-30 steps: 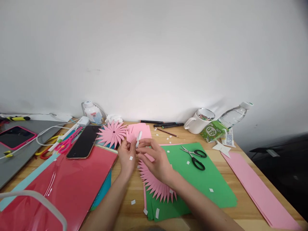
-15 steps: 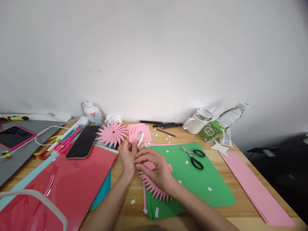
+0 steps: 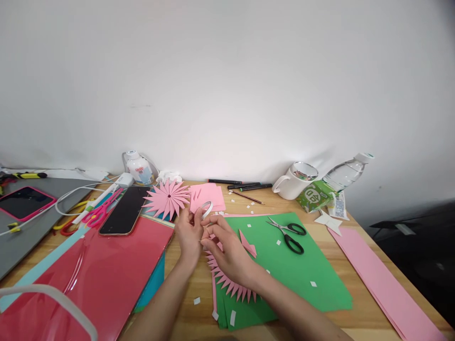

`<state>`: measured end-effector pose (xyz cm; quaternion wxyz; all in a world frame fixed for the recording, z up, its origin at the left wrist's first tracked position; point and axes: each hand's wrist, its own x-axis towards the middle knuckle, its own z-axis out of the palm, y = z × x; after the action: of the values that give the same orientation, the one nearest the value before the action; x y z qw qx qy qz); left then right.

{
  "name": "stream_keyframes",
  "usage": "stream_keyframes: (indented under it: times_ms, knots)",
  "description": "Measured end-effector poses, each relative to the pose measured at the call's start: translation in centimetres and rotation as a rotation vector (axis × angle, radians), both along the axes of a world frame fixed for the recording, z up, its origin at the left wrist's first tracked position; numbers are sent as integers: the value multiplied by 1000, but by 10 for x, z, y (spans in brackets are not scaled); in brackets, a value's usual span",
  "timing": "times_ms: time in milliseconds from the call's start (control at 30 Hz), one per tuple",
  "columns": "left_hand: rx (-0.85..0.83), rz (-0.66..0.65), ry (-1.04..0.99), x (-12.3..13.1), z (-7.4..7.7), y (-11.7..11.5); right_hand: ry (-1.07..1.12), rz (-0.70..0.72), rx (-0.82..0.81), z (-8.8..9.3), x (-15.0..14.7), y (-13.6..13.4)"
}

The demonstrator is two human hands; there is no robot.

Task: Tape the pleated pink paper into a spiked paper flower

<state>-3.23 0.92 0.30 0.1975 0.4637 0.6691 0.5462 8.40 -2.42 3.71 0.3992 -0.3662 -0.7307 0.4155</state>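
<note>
A roll of white tape [image 3: 207,208] is held in the curled fingers of my left hand [image 3: 190,232]. Close beside it, my right hand [image 3: 225,244] has thumb and fingertips pinched together near the left hand; whatever small piece lies between them is too small to make out. Under my right hand, a partly hidden pink pointed paper fan [image 3: 231,285] rests on green paper sheets [image 3: 291,279]. A small folded pink piece [image 3: 248,244] lies just right of my right hand. Black-handled scissors [image 3: 289,233] lie open on the green sheets.
A pink paper pinwheel [image 3: 168,195], pink squares [image 3: 213,194] and a phone [image 3: 124,210] lie behind and left. A white mug [image 3: 294,182], a green packet [image 3: 314,195] and a bottle [image 3: 346,173] stand at the back right. Pink strips [image 3: 380,279] lie right.
The view has shifted slightly. My right hand has moved a little toward my left, its fingers more curled, and the folded pink piece beside it shows more fully.
</note>
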Motion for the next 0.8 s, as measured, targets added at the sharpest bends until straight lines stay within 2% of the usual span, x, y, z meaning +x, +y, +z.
stream_keyframes:
  times_ms: [100, 233, 400, 500, 633, 800]
  knots:
    - [-35, -28, -34, -1, 4, 0, 11, -15, 29, 3, 4, 7]
    - [-57, -109, -163, -1, 10, 0, 103, -88, -59, 7, 15, 30]
    - [-92, -278, -362, 4, 16, 0, 123, -51, -92, 14, 24, 56]
    - [-105, -407, -498, 7, 18, -1, 132, -26, -33, 19, 26, 60]
    - [-135, -496, -521, 8, 18, -2, 84, -22, 101, 28, 31, 61]
    - [-167, -602, -529, 5, 16, -3, 31, 22, 83, 30, 40, 66]
